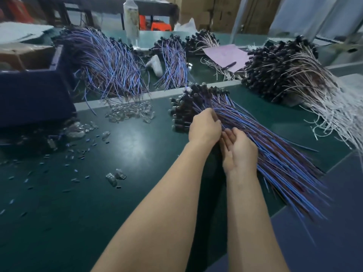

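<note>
A thick bundle of blue and dark red wires (275, 154) with black holders at its far end lies on the green table (98, 193), fanning toward the near right edge. My left hand (204, 126) rests on the bundle just behind the black ends, fingers curled into the wires. Beside it, my right hand (238, 152) lies palm up against the bundle's near side, fingers straight and relaxed, touching the wires.
More blue wire heaps (110, 61) sit at the back left and centre. A pile of white-wired parts (290, 75) fills the right. Clear plastic caps (129, 112) and small bits scatter on the left. A dark blue box (33, 95), a pink sheet (227, 55) and a bottle (131, 22) stand further back.
</note>
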`<state>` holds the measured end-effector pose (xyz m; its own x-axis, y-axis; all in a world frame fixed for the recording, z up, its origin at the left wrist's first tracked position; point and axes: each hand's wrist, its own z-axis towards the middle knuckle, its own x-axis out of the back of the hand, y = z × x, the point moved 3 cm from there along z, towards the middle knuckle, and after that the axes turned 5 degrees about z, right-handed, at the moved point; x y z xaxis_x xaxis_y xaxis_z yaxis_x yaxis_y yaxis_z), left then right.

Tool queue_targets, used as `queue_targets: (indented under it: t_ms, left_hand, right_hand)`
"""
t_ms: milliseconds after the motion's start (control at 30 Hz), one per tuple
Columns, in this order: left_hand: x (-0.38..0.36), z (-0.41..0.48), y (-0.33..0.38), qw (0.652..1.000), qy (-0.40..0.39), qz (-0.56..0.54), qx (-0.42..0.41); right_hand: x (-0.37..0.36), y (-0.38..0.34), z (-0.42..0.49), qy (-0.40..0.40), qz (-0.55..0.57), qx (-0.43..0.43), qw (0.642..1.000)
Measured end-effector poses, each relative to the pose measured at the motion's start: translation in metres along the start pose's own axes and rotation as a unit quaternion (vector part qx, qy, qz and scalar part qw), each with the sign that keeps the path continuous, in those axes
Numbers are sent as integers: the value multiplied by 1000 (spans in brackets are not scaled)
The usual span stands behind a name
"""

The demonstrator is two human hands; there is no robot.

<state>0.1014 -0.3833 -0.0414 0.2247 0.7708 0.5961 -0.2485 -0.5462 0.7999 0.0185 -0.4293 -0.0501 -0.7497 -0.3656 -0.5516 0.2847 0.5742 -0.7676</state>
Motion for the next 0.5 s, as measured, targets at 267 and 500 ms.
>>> queue_targets:
  t_ms: [267,500]
  left_hand:
    - [97,-36,1,960,160,-230,-22]
    - [229,-96,-82,824,409,-390,42]
  right_hand:
    - [-63,12,-55,-143,-35,31,989]
    - [-145,94,-146,-360,-184,22,915]
